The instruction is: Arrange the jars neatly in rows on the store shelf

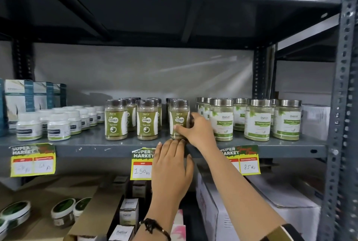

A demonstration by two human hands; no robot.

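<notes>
Green-labelled jars with dark lids stand in three rows on the grey shelf (93, 145). The front jars of the left row (115, 119) and the middle row (147, 119) stand free. My right hand (197, 130) grips the front jar of the right row (179, 116) from its right side, thumb across the label's lower part. My left hand (172, 165) lies flat against the shelf's front edge below that jar, fingertips touching the lip at its base.
Steel-lidded moringa jars (221, 119) stand just right of my right hand. Small white tubs (58, 126) and teal boxes (25, 95) fill the left. Price tags (141, 165) hang on the edge. Cartons and boxes sit below; a slotted upright (341, 105) bounds the right.
</notes>
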